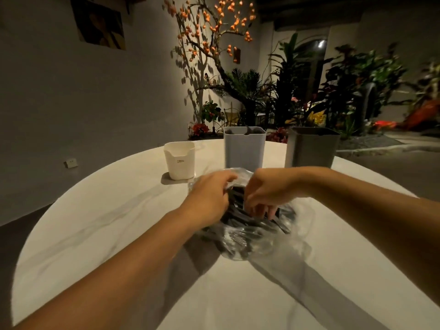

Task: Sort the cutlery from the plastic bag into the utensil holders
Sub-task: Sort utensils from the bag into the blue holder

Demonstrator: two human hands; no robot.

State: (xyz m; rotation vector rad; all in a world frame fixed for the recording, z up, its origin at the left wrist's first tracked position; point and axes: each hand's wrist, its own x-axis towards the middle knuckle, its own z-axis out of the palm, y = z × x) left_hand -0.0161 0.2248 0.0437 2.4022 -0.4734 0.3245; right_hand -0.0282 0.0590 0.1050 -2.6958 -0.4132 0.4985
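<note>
On round white table (100,234), beyond both hands: dark grey holder (312,148), light grey holder (244,148), small white holder (179,160). Clear plastic bag (262,236) of black cutlery (240,217): left hand (209,198) pinches its rim; right hand (269,191) fingers curl inside, grip unclear.

A single wide-angle camera sat on the person's head and looked forward and down across a round white table (100,234). Both forearms ran in from the bottom corners and met near the middle of the picture, close under the lens. The table's far edge lay above mid-frame; beyond it the view faced a wall and a bank of plants (309,91). Straight lines bowed toward the edges.
</note>
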